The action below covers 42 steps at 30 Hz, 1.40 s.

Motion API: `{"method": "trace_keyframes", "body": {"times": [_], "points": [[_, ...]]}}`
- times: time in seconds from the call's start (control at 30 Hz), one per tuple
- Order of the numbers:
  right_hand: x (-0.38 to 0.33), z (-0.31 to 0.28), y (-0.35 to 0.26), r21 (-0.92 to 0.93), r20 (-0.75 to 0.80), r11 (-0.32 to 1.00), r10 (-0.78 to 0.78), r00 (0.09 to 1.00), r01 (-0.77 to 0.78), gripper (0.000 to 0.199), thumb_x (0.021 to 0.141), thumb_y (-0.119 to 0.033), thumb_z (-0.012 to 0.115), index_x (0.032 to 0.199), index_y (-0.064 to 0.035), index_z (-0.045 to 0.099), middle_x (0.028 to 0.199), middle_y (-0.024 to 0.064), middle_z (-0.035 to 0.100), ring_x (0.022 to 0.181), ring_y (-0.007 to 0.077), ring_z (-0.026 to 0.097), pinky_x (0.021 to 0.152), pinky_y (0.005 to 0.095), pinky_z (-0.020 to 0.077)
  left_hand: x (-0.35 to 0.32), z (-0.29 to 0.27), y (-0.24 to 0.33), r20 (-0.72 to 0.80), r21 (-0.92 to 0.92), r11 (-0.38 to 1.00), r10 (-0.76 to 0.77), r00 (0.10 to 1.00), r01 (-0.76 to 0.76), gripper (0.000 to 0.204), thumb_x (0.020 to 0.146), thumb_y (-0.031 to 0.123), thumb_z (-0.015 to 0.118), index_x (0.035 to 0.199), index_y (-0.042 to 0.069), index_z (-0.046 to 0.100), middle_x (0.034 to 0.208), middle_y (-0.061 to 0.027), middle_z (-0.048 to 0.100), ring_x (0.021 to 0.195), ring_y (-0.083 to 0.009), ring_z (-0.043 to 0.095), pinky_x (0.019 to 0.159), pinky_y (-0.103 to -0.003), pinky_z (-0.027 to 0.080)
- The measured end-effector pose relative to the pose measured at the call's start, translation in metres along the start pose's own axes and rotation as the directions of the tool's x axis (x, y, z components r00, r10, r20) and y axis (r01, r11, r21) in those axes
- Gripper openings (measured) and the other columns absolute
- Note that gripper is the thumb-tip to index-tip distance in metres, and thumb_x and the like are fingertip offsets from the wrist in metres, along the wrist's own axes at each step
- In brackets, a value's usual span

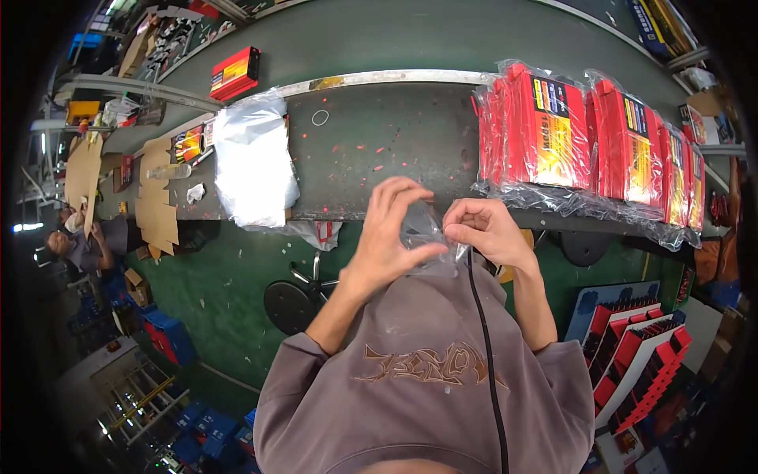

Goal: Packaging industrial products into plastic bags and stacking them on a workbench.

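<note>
A clear plastic bag (426, 231) is between my hands, in front of my body at the near edge of the workbench. My right hand (491, 233) pinches the bag's right side between thumb and fingers. My left hand (385, 233) is open in a curve, its thumb and fingers wide apart around the left side of the bag. To the left on the bench lies a stack of flat, shiny plastic bags (254, 162). On the right, several red boxes (545, 130) stand in a row, wrapped in clear plastic.
A single red box (235, 73) lies beyond the bench's metal rail (379, 77). A rubber band (320, 118) and red scraps are on the dark benchtop (395, 150). Cardboard (158, 197) is at the left, a black stool (290, 306) below. Red parts (639, 355) stand at lower right.
</note>
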State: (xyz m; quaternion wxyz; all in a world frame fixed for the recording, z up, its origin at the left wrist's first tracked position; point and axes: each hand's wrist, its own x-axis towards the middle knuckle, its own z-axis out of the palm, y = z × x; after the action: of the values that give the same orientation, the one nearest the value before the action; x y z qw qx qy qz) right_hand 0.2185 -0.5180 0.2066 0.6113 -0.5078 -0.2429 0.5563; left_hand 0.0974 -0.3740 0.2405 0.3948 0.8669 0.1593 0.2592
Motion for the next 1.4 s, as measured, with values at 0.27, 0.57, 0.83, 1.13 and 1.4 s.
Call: {"method": "trace_keyframes", "body": {"times": [0.27, 0.57, 0.83, 1.13, 1.4], "points": [[0.002, -0.010, -0.041, -0.053, 0.068, 0.998, -0.018, 0.997, 0.021, 0.004, 0.086, -0.003, 0.057, 0.086, 0.0004, 0.054, 0.077, 0.0013, 0.057, 0.070, 0.0060, 0.054, 0.061, 0.0196, 0.0432, 0.034, -0.039, -0.013, 0.557, -0.308, 0.939, 0.045, 0.829, 0.156, 0.016, 0.067, 0.004, 0.070, 0.083, 0.004, 0.065, 0.073, -0.0053, 0.062, 0.067, -0.0201, 0.054, 0.073, -0.031, 0.041], [0.006, 0.019, -0.097, -0.837, 0.101, 0.268, -0.781, 0.616, 0.478, 0.036, 0.075, -0.021, 0.072, 0.098, 0.0025, 0.058, 0.082, 0.0075, 0.058, 0.073, 0.0181, 0.055, 0.064, 0.0317, 0.0441, 0.052, -0.052, 0.008, 0.299, 0.056, 0.962, 0.238, 0.924, -0.266, 0.008, 0.073, 0.001, 0.065, 0.081, 0.004, 0.065, 0.068, -0.0064, 0.058, 0.061, -0.0199, 0.056, 0.056, -0.028, 0.040], [0.012, 0.044, -0.106, -0.580, 0.152, 0.713, -0.379, 0.913, 0.393, 0.017, 0.073, -0.001, 0.070, 0.085, 0.0020, 0.058, 0.068, 0.0061, 0.061, 0.057, 0.0122, 0.058, 0.052, 0.0249, 0.0430, 0.061, -0.080, 0.024, 0.092, -0.135, 0.908, 0.411, 0.907, -0.398, 0.006, 0.067, -0.001, 0.062, 0.071, 0.002, 0.060, 0.071, -0.0055, 0.059, 0.066, -0.0254, 0.055, 0.065, -0.035, 0.041], [0.011, 0.038, -0.138, -0.215, 0.583, 0.889, -0.215, 0.783, 0.404, 0.016, 0.077, -0.011, 0.068, 0.072, 0.0040, 0.064, 0.056, 0.0080, 0.061, 0.046, 0.0147, 0.058, 0.042, 0.0244, 0.0396, 0.076, -0.128, 0.054, 0.536, -0.823, 0.450, 0.413, 0.736, 0.347, 0.026, 0.077, 0.012, 0.057, 0.053, 0.004, 0.050, 0.054, -0.0088, 0.060, 0.050, -0.0224, 0.057, 0.063, -0.035, 0.041], [0.020, 0.048, -0.136, 0.740, 0.421, 0.645, -0.665, 0.617, 0.191, 0.016, 0.081, -0.013, 0.055, 0.076, 0.0012, 0.048, 0.053, 0.0154, 0.056, 0.040, 0.0167, 0.052, 0.039, 0.0252, 0.0336, 0.080, -0.119, 0.037, 0.690, -0.722, 0.193, 0.280, 0.668, 0.665, 0.043, 0.081, 0.034, 0.067, 0.069, -0.003, 0.049, 0.049, -0.0032, 0.048, 0.042, -0.0119, 0.049, 0.042, -0.024, 0.040]]}}
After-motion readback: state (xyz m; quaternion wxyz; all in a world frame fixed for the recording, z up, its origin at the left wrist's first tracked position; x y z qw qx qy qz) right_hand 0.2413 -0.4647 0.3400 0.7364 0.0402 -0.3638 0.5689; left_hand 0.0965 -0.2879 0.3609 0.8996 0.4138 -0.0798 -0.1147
